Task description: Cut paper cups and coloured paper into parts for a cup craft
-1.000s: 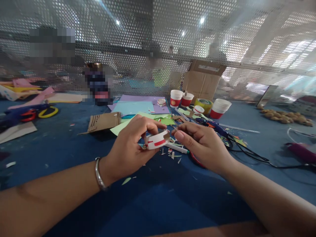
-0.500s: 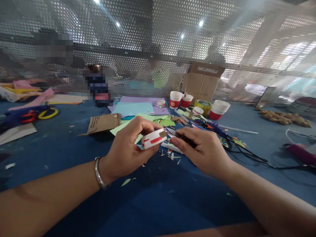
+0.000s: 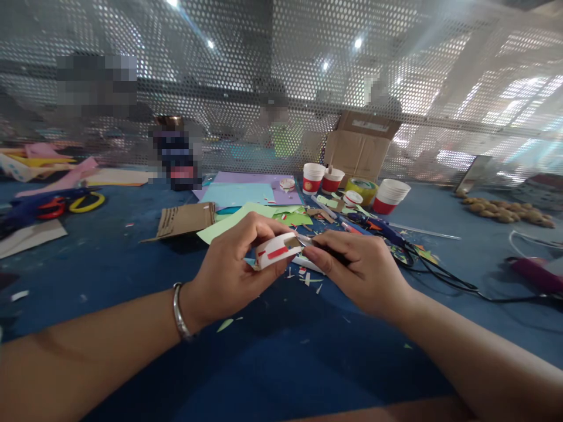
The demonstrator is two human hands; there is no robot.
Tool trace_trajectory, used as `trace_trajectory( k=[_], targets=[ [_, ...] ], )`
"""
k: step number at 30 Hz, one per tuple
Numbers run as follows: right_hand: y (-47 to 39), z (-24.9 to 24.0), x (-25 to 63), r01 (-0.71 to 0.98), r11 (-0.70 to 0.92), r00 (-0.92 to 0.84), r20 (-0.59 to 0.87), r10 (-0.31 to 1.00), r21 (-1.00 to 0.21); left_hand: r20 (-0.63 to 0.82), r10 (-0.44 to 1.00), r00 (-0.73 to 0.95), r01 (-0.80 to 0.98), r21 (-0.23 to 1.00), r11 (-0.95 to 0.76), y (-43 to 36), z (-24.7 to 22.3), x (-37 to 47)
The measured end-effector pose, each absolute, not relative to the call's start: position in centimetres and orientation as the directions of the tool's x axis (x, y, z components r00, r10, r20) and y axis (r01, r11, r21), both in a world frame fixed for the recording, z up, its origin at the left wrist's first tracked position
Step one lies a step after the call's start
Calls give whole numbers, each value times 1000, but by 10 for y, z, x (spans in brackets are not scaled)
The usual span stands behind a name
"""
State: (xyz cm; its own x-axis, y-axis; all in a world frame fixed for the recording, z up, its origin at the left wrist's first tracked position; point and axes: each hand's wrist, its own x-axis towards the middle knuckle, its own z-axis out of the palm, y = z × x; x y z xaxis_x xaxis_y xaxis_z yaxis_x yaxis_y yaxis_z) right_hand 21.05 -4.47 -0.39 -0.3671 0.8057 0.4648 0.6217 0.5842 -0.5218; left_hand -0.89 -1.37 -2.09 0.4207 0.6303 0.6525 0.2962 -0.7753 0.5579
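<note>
My left hand (image 3: pixel 235 264), with a silver bangle at its wrist, is closed around a cut-down paper cup piece (image 3: pixel 275 251). That piece is white with red patches and has a squarish notch in the side facing right. My right hand (image 3: pixel 363 264) grips dark-handled scissors (image 3: pixel 304 241), most of them hidden by the fingers. Their metal tip touches the cup piece, or nearly so, at the notch. Small white, red and green paper scraps (image 3: pixel 308 278) lie on the blue table below the hands.
Behind the hands are coloured paper sheets (image 3: pixel 240 193), corrugated cardboard (image 3: pixel 185 220), paper cups (image 3: pixel 390 194) and yellow tape (image 3: pixel 361 189). A blue glue gun (image 3: pixel 380 227) trails its cord at right. Yellow-handled scissors (image 3: pixel 88 202) lie left. A perforated metal screen (image 3: pixel 246 88) stands behind the table.
My left hand and the cup piece have shifted slightly right, and the piece has tilted. The scissors' blades, spread apart before, now sit closer together at the notch.
</note>
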Motion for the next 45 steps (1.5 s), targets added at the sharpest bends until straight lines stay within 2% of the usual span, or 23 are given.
trace_trajectory(
  k=[9,20,32,35,41,45],
  targets=[
    [-48,-4,208,600,589,-373,462,805,-542,673,602,430,278,535,-798,-16,-22,-8],
    [-49,1,207,559,572,-383,424,820,-601,539,716,444,118,757,-643,-17,-19,-5],
    [-44,0,212,577,503,-269,432,861,-644,433,789,435,69,858,-509,-15,-21,-3],
    [-42,0,213,609,464,-233,414,880,-644,406,813,417,6,893,-449,-12,-19,-1],
    [-39,-5,211,732,397,-297,265,917,-554,233,905,356,-167,969,-184,1,-18,-1],
    [-38,-8,209,807,394,-384,116,916,-439,216,926,311,-155,972,-175,9,-22,-4]
  ],
)
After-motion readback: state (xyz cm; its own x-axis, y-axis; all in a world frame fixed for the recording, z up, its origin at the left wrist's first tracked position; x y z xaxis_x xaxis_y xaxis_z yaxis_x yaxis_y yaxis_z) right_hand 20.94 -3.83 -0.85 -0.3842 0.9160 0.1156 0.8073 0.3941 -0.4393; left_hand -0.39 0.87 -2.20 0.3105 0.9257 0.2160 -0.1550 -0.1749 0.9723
